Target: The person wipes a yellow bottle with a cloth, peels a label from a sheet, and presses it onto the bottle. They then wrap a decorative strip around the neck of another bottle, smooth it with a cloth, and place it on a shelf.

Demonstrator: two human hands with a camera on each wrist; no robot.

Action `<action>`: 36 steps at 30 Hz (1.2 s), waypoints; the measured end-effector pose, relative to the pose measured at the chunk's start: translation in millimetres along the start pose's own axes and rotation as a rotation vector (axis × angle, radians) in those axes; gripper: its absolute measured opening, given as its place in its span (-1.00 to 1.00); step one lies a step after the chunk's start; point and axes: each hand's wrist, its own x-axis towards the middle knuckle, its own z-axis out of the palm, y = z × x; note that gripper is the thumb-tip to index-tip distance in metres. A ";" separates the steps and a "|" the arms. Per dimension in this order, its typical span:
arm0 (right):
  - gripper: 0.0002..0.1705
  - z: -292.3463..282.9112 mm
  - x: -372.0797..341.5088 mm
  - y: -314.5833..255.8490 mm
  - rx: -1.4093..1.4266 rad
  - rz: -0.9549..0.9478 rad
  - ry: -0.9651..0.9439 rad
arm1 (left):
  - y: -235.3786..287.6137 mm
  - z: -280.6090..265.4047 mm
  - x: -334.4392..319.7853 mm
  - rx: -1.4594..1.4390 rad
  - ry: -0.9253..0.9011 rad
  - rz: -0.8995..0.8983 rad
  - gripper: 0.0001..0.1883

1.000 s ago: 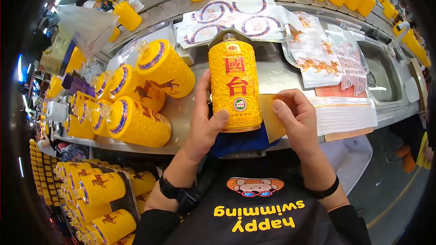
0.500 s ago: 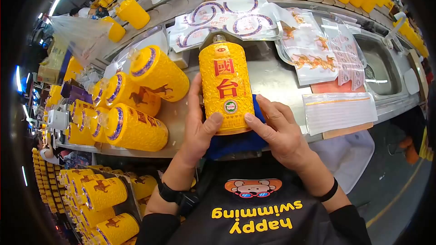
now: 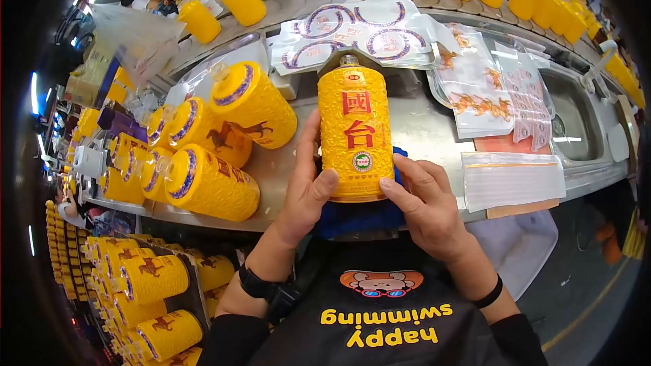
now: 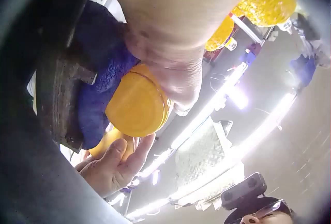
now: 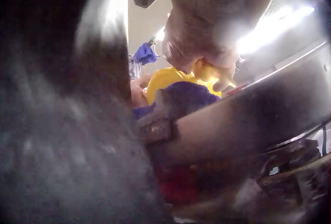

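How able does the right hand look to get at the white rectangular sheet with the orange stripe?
Probably yes: the sheet lies uncovered near the right hand, nothing visible between them, though the hand's thumb appears to touch the yellow embossed bottle.

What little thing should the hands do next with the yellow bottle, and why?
I'd probably turn the yellow bottle a little to check another side, with the left hand steadying it. The side facing up already shows red characters and a round green emblem but no horse, while a neighbouring bottle shows a brown horse picture.
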 end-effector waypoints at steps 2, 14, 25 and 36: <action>-0.44 2.0 0.6 -0.6 0.000 -0.001 0.010 | 0.2 -1.5 -0.6 0.005 -0.009 0.000 -0.03; -0.43 4.0 1.6 -1.3 0.016 0.009 0.031 | 0.6 1.2 0.3 0.071 -0.003 0.008 -0.01; -0.52 -4.4 20.9 -23.3 0.570 0.386 0.304 | 7.4 11.1 2.0 0.073 0.062 -0.041 -0.03; -0.75 20.0 2.9 -9.5 0.560 0.631 0.256 | 8.7 14.7 4.4 0.025 0.080 -0.067 -0.02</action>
